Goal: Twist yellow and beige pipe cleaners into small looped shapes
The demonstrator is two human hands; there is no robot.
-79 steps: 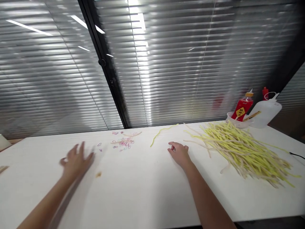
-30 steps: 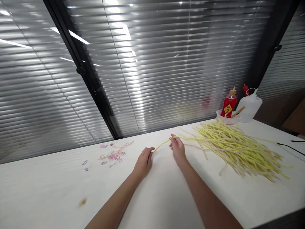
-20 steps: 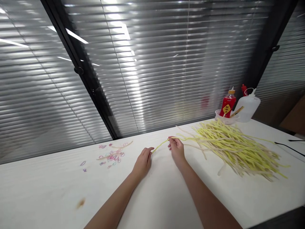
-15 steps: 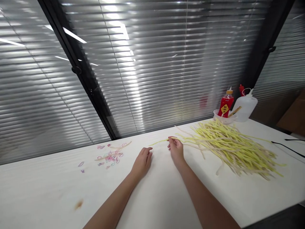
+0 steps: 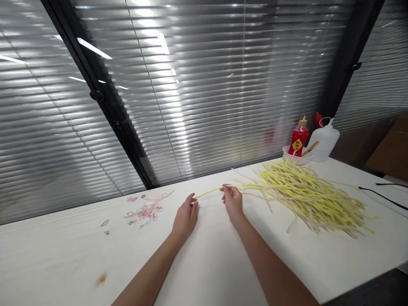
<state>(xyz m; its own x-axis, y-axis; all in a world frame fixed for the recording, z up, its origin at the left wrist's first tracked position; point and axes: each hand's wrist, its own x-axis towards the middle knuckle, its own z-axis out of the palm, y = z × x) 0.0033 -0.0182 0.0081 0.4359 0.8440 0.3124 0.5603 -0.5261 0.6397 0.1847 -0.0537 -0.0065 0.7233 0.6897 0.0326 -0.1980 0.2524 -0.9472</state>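
Between the thumb and fingers of my right hand point(image 5: 232, 202) is a thin yellow strand point(image 5: 208, 193), which spans leftward above the white table. Its left end reaches the fingertips of my left hand point(image 5: 185, 217); the index finger is at that end, while a gap shows between finger and thumb. Right of my right hand lies a large loose heap of yellow and beige strands point(image 5: 315, 197), some trailing toward that hand. Small coloured bands point(image 5: 148, 211), mostly pink and purple, lie scattered left of my left hand, with a few beige strands among them.
At the back right, a red-labelled bottle point(image 5: 298, 139) stands in a shallow clear bowl point(image 5: 298, 160), beside a white squeeze bottle point(image 5: 324, 142). Black cords point(image 5: 382, 196) lie at the right. A brown stain point(image 5: 101, 279) marks the table's front left. Blinds point(image 5: 207, 106) back the table.
My left hand has shifted slightly left, and its fingertips now meet the strand's left end. My right hand keeps its pinch. The whole view has shifted a little.
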